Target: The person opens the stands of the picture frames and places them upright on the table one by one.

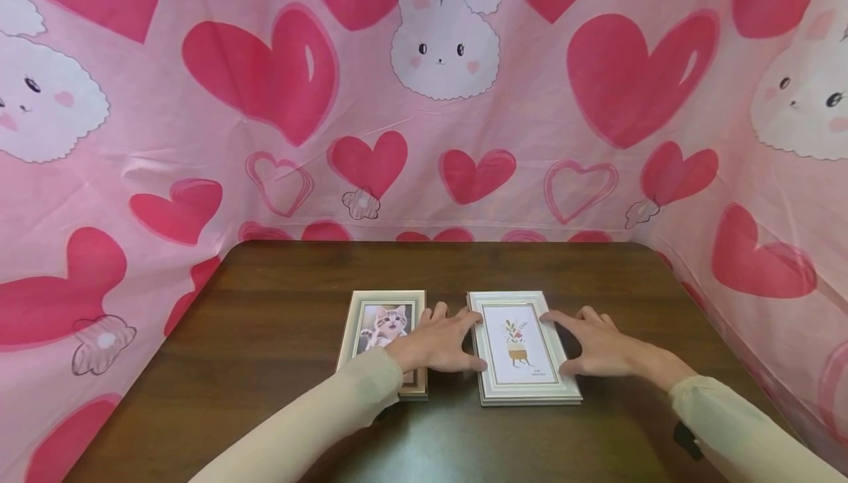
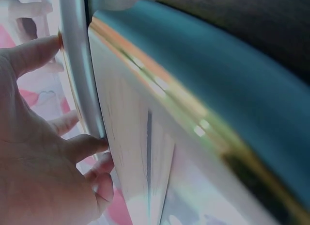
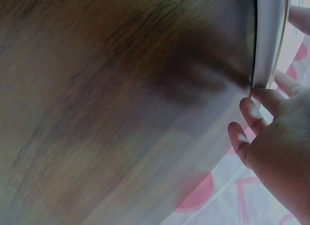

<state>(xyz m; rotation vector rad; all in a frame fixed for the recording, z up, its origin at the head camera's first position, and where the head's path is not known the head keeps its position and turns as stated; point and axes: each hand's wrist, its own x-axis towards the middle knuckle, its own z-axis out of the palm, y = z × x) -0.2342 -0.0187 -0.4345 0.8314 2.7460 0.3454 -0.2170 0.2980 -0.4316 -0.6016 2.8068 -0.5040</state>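
On a dark brown wood-grain surface [image 1: 278,306], a white rectangular picture frame with a thin gold inner line [image 1: 530,392] lies flat, picture side up, just right of centre. Its long axis runs from the person towards the far edge. The drawing inside, leafy sprigs above a brown pot [image 1: 518,350], has its top pointing away from the person.

The left hand [image 1: 440,343] and the right hand [image 1: 606,347] are apart, one at each long side, thumbs nearer the person, fingers spread and fairly straight, tips at the frame's edges.

Just to the left, a cream rectangular frame with a kitten photo [image 1: 391,297] lies parallel, kitten's head away from the person, partly covered by the left hand and sleeve. Behind hangs pink fabric printed with hearts and white rabbits [image 1: 424,118].
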